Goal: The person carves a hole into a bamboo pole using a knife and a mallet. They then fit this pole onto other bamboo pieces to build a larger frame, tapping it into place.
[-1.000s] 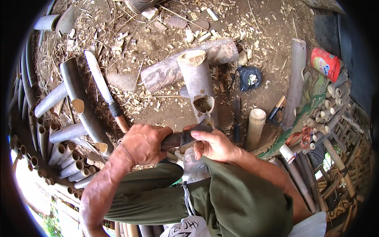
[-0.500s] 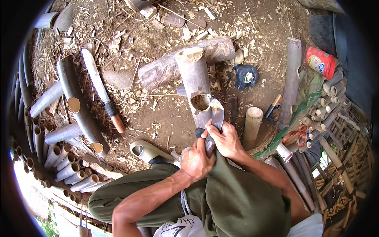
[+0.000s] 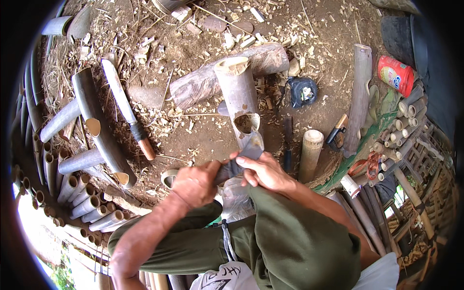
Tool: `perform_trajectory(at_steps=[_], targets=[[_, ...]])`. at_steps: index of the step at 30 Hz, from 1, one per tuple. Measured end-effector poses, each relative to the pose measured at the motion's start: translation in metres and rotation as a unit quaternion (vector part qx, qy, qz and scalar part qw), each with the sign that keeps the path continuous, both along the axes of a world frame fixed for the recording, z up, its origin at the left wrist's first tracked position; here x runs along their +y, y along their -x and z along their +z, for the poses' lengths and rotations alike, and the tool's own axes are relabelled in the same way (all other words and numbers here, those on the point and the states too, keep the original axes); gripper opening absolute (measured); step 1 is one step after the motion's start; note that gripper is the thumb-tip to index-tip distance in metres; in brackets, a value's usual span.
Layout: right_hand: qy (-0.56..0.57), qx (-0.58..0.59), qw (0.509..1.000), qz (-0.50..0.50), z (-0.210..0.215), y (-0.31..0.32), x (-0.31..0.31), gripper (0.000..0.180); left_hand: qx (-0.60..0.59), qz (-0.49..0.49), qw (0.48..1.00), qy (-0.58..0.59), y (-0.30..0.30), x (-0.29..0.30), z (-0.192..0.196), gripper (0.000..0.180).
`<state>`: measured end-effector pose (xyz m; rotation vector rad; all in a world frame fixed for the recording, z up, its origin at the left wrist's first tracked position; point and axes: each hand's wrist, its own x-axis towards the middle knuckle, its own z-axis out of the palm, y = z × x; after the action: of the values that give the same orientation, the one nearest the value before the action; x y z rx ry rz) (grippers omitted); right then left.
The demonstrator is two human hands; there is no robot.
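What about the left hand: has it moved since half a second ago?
Yes. Judged against the log on the ground, the left hand has moved clearly toward the person's left.

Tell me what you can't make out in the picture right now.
All in the head view:
Bladed tool: its handle is mostly covered by the left hand.
Clear plastic bag: partly hidden by the hand and the trousers; contents unclear.
Log: its middle is covered by the bamboo tube.
Dark object: cut off by the upper edge.
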<state>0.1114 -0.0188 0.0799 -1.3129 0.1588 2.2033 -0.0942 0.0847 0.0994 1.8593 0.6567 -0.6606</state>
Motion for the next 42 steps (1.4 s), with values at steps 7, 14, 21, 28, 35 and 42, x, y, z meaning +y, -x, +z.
perform_trajectory(at_steps=[7, 14, 21, 28, 35, 42], targets=[[-0.048, 0.006, 0.998, -0.041, 0.019, -0.008, -0.006, 0.033, -0.086, 0.007, 0.977, -0.197, -0.014, 0.007, 0.027, 0.029], [0.037, 0.050, 0.994, -0.087, 0.006, 0.003, 0.005, 0.035, 0.057, -0.032, 0.994, 0.089, -0.016, 0.046, 0.016, 0.027], [0.003, -0.249, 0.960, 0.132, 0.008, -0.008, 0.009, 0.034, 0.032, 0.268, 0.949, 0.162, -0.037, -0.067, -0.007, 0.036], [-0.221, -0.474, 0.816, 0.246, -0.007, -0.022, -0.017, 0.023, -0.028, 0.450, 0.877, 0.165, -0.094, -0.114, 0.000, 0.053], [-0.413, -0.450, 0.755, 0.238, 0.058, -0.066, -0.011, 0.051, -0.279, 0.387, 0.851, 0.219, -0.115, -0.098, 0.004, 0.085], [-0.475, -0.419, 0.479, 0.608, 0.070, -0.125, 0.075, 0.047, -0.162, 0.633, 0.352, 0.670, -0.145, -0.090, -0.019, 0.045]])
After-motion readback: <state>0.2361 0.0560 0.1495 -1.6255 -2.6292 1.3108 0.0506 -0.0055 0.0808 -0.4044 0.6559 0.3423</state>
